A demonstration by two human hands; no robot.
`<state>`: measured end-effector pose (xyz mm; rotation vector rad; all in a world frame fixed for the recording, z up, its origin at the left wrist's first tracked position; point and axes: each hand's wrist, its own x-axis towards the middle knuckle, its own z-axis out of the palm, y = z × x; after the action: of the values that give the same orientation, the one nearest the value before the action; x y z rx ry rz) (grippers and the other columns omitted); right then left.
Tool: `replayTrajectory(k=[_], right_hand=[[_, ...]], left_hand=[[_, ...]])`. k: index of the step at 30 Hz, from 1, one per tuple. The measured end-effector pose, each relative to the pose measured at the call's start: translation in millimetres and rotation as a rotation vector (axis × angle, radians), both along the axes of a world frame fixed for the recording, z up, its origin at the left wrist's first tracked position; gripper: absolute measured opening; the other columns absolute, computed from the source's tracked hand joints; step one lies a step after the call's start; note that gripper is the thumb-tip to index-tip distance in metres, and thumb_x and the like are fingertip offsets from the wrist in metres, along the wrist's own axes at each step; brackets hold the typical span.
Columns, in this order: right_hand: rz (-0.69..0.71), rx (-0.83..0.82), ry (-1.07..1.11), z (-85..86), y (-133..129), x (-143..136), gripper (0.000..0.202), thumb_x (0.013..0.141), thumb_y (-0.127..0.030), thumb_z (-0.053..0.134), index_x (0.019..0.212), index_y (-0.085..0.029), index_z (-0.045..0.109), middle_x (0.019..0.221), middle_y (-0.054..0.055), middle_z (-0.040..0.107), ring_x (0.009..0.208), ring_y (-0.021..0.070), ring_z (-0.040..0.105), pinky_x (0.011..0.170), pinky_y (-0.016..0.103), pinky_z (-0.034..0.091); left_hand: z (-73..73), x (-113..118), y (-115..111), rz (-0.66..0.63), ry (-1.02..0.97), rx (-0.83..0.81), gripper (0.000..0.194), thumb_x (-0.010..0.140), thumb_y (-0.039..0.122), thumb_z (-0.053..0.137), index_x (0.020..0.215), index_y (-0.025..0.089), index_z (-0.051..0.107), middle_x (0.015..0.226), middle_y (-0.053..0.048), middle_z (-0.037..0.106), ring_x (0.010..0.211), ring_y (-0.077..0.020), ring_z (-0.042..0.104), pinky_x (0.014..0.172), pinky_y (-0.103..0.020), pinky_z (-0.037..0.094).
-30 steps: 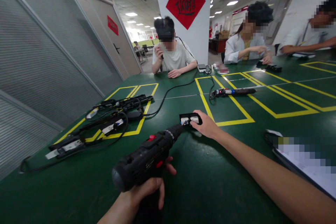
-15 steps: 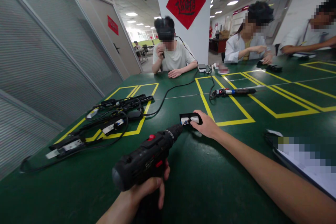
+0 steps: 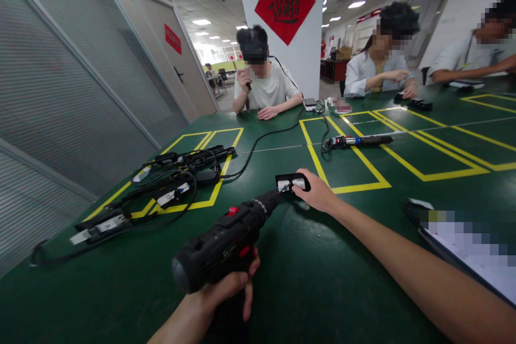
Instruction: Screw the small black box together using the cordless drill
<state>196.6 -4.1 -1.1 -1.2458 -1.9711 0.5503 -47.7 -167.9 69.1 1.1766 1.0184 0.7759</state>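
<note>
My left hand [image 3: 229,293] is wrapped round the handle of a black cordless drill [image 3: 226,242] with red buttons. The drill's chuck points forward and to the right, its tip at the left end of a small black piece [image 3: 280,177] with white parts on it. My right hand [image 3: 316,189] grips that piece at its right end, thumb and fingers closed on it. Whether the drill's bit touches the piece is too small to tell.
Black devices with cables [image 3: 173,193] lie on the green table [image 3: 121,301] at the left. A pen-shaped tool [image 3: 358,141] lies beyond my right hand, and a paper-topped folder [image 3: 471,252] at the right. Several people sit across the table; a cable [image 3: 258,142] crosses it.
</note>
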Motion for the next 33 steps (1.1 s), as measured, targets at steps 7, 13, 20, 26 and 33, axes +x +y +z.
replayTrajectory(k=[7, 13, 20, 26, 33], right_hand=[[-0.004, 0.000, -0.005, 1.0, 0.0, -0.1, 0.034, 0.080, -0.036, 0.053, 0.109, -0.022, 0.047, 0.097, 0.004, 0.057, 0.086, 0.0177, 0.053, 0.075, 0.030, 0.041], [-0.003, 0.012, 0.006, -0.1, 0.3, -0.5, 0.034, 0.079, -0.035, 0.053, 0.110, -0.021, 0.047, 0.097, 0.004, 0.057, 0.085, 0.0173, 0.053, 0.075, 0.029, 0.041], [0.002, 0.004, 0.008, -1.0, 0.5, -0.6, 0.034, 0.079, -0.035, 0.053, 0.110, -0.021, 0.048, 0.097, 0.004, 0.057, 0.086, 0.0179, 0.053, 0.074, 0.029, 0.040], [-0.001, -0.001, 0.011, -2.0, 1.6, -0.1, 0.035, 0.079, -0.035, 0.053, 0.110, -0.021, 0.048, 0.096, 0.004, 0.057, 0.085, 0.0175, 0.052, 0.074, 0.030, 0.040], [0.006, -0.019, 0.008, 1.4, -0.8, -0.4, 0.034, 0.079, -0.035, 0.052, 0.110, -0.021, 0.047, 0.099, 0.005, 0.057, 0.085, 0.0174, 0.052, 0.074, 0.030, 0.040]], left_hand=[[-2.3, -1.7, -0.5, -0.012, 0.057, 0.049, 0.026, 0.083, 0.028, 0.046, 0.107, 0.018, 0.052, 0.091, -0.006, 0.065, 0.049, -0.0133, 0.055, 0.058, -0.032, 0.043], [-3.6, -3.2, -0.4, -0.016, 0.082, 0.002, 0.034, 0.083, 0.033, 0.045, 0.111, 0.014, 0.052, 0.080, -0.009, 0.070, 0.049, -0.0147, 0.052, 0.054, -0.030, 0.040], [-6.1, -4.2, 0.9, -0.024, 0.062, 0.005, 0.029, 0.082, 0.031, 0.046, 0.108, 0.017, 0.049, 0.108, -0.014, 0.064, 0.048, -0.0136, 0.055, 0.054, -0.032, 0.041], [-5.1, -5.7, 2.2, -0.040, 0.092, 0.005, 0.031, 0.083, 0.032, 0.047, 0.107, 0.015, 0.050, 0.093, -0.012, 0.068, 0.049, -0.0147, 0.054, 0.054, -0.032, 0.040], [-4.8, -2.2, 0.4, -0.004, 0.018, 0.023, 0.034, 0.082, 0.030, 0.048, 0.115, 0.019, 0.045, 0.101, -0.009, 0.061, 0.048, -0.0130, 0.058, 0.051, -0.030, 0.040]])
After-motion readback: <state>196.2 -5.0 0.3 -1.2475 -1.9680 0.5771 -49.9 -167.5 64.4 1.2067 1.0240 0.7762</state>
